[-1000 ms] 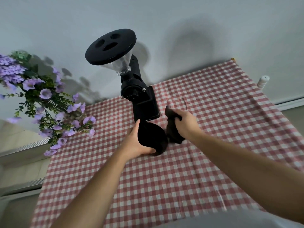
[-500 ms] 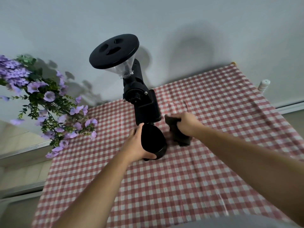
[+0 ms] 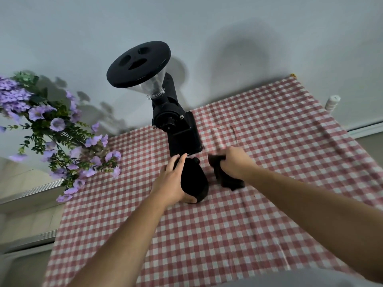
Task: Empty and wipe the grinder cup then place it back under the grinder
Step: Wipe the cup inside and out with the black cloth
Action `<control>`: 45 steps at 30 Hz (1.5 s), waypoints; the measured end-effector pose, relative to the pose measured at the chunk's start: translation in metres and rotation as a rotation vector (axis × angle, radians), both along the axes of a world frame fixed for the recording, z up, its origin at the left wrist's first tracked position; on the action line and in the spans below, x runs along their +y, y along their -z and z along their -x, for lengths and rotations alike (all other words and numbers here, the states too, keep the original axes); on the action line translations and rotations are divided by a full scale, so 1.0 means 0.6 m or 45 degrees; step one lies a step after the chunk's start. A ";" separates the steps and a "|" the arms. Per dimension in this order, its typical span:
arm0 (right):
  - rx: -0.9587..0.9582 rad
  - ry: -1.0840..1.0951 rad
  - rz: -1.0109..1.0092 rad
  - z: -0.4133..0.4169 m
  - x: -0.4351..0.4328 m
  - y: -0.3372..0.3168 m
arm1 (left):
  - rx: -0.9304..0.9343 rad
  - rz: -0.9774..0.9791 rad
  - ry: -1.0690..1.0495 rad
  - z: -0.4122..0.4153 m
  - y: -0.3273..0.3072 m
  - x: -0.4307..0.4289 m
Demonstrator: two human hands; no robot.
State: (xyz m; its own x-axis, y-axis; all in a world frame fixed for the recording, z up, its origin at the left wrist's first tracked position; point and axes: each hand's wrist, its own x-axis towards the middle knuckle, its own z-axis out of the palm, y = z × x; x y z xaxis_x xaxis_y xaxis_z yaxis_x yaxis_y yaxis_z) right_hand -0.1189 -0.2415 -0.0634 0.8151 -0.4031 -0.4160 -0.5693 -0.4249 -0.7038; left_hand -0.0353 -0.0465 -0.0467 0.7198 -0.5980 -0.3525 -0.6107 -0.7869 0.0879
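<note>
Item 1: round black plastic grinder cup [image 3: 193, 179], just before the black grinder [image 3: 178, 129]. Likely light, rigid, slick; my left hand [image 3: 171, 183] wraps its side. My right hand [image 3: 235, 162] clutches a dark cloth [image 3: 228, 181].

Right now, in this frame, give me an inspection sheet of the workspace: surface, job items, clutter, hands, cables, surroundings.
Surface: red and white checked tablecloth, creased near the grinder.
Job's things: black grinder upright at the back, its hopper lid on; black grinder cup in front of the grinder's base, not under it; dark cloth to the right of the cup.
Clutter: purple flowers at the left edge of the cloth.
Hands: left hand wrapped round the cup; right hand closed on the cloth.
Cables: nothing seen.
Surroundings: plain pale wall behind; a small white object beyond the far right edge, too small to identify.
</note>
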 end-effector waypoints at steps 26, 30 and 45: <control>0.172 -0.260 -0.383 0.045 0.037 0.031 | -0.121 0.104 -0.116 0.016 0.018 0.010; 0.086 -0.156 -0.288 0.022 -0.002 -0.002 | -0.146 0.044 -0.174 0.034 0.010 -0.005; -0.316 -0.132 -0.248 0.103 0.099 0.061 | -0.127 -0.074 0.012 0.019 -0.001 0.014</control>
State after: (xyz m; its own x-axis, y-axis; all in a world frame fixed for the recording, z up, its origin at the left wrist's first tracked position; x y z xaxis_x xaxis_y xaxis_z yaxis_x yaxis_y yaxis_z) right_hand -0.1809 -0.1821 -0.1001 0.9340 -0.2448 -0.2603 -0.3306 -0.3156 -0.8894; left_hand -0.0468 -0.0384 -0.0458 0.7476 -0.5856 -0.3133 -0.6215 -0.7831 -0.0194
